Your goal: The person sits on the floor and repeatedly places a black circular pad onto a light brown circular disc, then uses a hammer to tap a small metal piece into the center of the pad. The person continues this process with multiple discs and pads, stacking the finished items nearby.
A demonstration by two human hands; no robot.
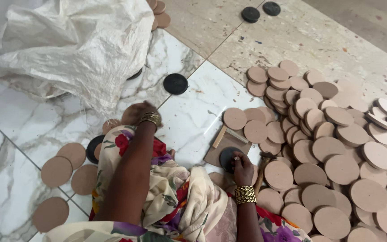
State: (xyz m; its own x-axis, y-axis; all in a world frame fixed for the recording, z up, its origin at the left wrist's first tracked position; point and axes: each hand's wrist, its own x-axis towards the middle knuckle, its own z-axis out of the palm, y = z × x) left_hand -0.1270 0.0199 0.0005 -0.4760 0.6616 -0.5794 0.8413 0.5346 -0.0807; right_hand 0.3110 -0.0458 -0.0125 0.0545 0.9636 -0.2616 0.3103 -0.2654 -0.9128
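Floral cloth (171, 201) over the lap lies nearest, both arms reaching out past it. Beyond on the right spreads a large heap of tan wooden discs (337, 148), within easy reach. At far left, a white sack (68, 45) slumps. The right hand (242, 168) presses fingertips down on a black disc (227, 157), steadying it on a small board jig (220, 150). The left hand (144, 114), curled, rests on a tan disc (131, 114); its grip I cannot tell.

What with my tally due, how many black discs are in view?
6 black discs: two at the top, one on white tile, one half under the sack, one beside the left knee, one under the right hand. Others may be hidden.
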